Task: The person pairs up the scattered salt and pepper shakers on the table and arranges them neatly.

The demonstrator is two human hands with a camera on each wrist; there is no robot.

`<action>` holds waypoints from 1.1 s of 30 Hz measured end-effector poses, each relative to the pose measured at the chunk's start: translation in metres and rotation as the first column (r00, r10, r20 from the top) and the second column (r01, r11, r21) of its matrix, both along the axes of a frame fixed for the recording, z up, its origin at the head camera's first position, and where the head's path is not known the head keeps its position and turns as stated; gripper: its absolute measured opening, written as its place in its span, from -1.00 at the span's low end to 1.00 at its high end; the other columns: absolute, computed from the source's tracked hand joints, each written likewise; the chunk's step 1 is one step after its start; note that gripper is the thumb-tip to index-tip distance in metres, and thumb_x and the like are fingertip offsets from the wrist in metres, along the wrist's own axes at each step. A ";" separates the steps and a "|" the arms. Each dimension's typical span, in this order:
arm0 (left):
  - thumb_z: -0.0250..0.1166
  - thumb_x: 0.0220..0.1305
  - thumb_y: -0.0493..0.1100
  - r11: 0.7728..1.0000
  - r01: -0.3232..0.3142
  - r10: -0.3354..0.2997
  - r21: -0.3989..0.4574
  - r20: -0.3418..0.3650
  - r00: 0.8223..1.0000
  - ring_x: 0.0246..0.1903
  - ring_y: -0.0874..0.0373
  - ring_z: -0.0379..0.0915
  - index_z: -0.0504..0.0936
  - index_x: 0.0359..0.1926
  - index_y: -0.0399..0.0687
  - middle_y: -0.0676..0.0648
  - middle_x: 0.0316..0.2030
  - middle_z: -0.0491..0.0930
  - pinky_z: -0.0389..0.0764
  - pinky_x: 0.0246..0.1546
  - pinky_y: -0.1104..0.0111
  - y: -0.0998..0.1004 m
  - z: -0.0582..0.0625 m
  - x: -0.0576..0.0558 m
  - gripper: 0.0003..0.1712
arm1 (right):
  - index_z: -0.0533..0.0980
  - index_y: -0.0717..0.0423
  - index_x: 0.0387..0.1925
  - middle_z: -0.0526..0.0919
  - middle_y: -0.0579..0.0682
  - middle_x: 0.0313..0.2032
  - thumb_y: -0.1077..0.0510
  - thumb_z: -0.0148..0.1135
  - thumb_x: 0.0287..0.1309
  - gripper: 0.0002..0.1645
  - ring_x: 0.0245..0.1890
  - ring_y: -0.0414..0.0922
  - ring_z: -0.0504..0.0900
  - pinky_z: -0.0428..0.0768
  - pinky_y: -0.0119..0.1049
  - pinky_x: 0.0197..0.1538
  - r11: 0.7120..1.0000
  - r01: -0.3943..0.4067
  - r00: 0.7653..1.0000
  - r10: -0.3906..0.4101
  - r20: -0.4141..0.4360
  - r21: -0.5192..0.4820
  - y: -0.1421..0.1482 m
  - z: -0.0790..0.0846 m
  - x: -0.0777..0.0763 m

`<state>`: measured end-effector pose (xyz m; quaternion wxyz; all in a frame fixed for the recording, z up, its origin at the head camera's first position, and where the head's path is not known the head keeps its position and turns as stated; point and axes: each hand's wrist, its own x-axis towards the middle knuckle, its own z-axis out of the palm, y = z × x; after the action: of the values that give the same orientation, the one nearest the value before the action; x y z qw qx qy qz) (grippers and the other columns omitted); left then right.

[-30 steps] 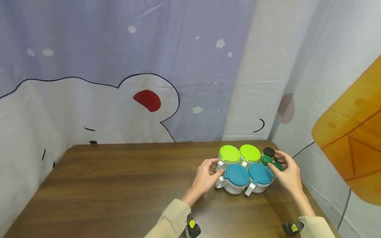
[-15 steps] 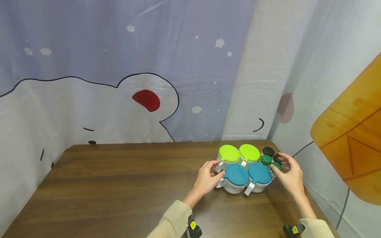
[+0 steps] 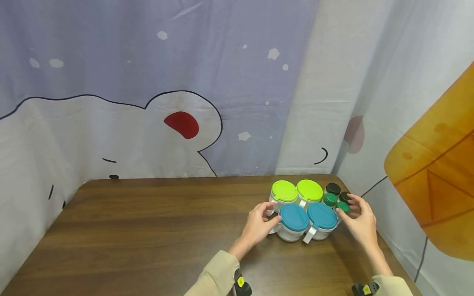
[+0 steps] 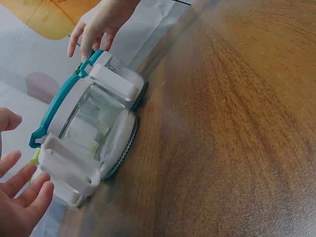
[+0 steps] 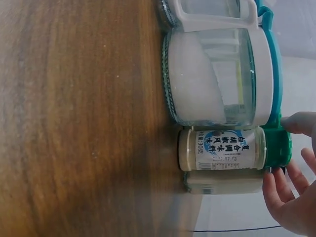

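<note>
My left hand (image 3: 257,227) stands beside the left-hand jars, its thumb and fingers spread. In the left wrist view a gap shows between the fingertips (image 4: 47,190) and the white handle (image 4: 69,165). Two seasoning jars with blue lids (image 3: 293,217) (image 3: 322,216) stand in front of two with lime lids (image 3: 284,190) (image 3: 310,190). At the group's right, my right hand (image 3: 361,220) rests loosely around the green cap (image 5: 278,148) of a labelled spice bottle (image 5: 224,149), thumb on one side, fingers along the other. Part of a second bottle (image 5: 224,181) shows behind it.
Another green cap (image 3: 330,200) and two black caps (image 3: 333,188) (image 3: 345,197) top the small bottles by the jars. The brown wooden table (image 3: 148,230) stretches left. A printed curtain (image 3: 237,90) hangs behind and along the right edge.
My right hand's fingers have drawn back to the right, baring more of the caps. My left hand has shifted slightly down, off the front-left jar's handle. The jars stay in place.
</note>
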<state>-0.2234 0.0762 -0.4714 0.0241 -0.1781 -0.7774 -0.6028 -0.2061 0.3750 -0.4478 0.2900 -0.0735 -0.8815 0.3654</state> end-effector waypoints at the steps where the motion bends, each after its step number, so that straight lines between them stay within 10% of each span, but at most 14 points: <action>1: 0.34 0.18 -0.10 1.000 0.000 0.000 -0.001 -0.002 1.000 -0.08 -0.10 0.56 0.54 0.08 -0.19 -0.23 -0.02 0.59 0.60 -0.16 0.40 0.000 0.000 0.000 -0.53 | 0.43 0.22 0.14 0.54 0.14 -0.06 0.32 0.45 -0.09 -0.31 -0.24 -0.54 0.37 0.36 -0.85 -0.24 1.000 0.001 1.000 -0.001 0.003 -0.005 0.000 0.000 0.000; 33: 0.38 0.12 -0.21 0.999 0.046 -0.046 -0.016 -0.025 0.999 -0.27 0.12 0.58 0.59 0.02 -0.20 -0.13 -0.17 0.68 0.58 -0.22 0.50 0.004 -0.012 -0.001 -0.59 | 0.38 0.28 0.06 0.48 0.12 -0.12 0.28 0.43 -0.04 -0.39 -0.28 -0.57 0.35 0.41 -0.85 -0.31 0.996 0.021 0.999 -0.017 0.048 -0.087 0.000 -0.011 0.000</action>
<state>-0.2241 0.0804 -0.4830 0.0188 -0.2039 -0.7773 -0.5949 -0.2065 0.3751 -0.4591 0.2689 -0.1032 -0.8705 0.3991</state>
